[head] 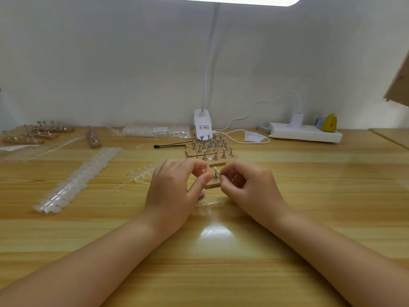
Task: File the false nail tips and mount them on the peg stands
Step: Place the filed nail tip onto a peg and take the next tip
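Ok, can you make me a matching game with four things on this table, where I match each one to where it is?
Things:
1. white power strip
2. long strip of nail tips
3. black stick
4. peg

Places:
A. between the two hands' fingers
B. far right, by the wall
C. left of the crowded peg stands
D. left side, lying slantwise

Pairs: 1-B, 2-D, 3-C, 4-A

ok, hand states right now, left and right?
Left hand: fingers curled at the peg; whether it grips anything cannot be told.
Right hand: pinching a nail tip atop the peg.
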The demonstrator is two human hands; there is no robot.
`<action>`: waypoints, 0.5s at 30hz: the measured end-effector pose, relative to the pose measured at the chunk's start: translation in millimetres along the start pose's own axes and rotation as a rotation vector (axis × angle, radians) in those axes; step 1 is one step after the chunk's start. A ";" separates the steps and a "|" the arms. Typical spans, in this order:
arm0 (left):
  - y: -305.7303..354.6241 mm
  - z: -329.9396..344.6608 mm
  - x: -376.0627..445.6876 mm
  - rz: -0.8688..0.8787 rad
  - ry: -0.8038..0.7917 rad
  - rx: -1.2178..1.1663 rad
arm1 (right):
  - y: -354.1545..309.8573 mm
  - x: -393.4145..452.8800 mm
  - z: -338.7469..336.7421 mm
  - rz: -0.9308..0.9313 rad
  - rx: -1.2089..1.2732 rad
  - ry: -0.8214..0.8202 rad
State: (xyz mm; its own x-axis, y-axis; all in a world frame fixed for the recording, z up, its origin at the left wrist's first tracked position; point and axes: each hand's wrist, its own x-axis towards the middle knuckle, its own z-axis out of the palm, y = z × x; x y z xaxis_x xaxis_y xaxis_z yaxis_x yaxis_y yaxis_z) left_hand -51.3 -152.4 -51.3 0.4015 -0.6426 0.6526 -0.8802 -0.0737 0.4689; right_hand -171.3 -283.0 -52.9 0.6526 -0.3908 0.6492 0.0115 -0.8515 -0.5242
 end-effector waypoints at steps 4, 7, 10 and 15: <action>0.1 -0.1 0.4 0.016 -0.008 -0.011 | 0.8 -1.5 1.9 -0.062 0.036 -0.032; 0.4 -0.3 1.3 0.014 -0.011 -0.016 | 2.1 -1.6 3.1 -0.078 0.053 -0.032; 1.2 -0.3 1.5 0.010 -0.019 -0.010 | 2.9 -1.9 2.3 -0.071 0.059 -0.024; 2.2 -1.7 1.0 0.005 -0.038 -0.009 | 1.4 -3.6 2.6 -0.087 0.066 -0.037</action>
State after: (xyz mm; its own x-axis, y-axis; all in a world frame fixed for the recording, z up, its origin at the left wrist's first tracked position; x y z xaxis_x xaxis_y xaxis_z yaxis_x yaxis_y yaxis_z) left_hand -52.4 -151.9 -48.6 0.3870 -0.6714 0.6321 -0.8798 -0.0636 0.4711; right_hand -171.6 -281.9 -57.4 0.6745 -0.3021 0.6736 0.1183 -0.8564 -0.5025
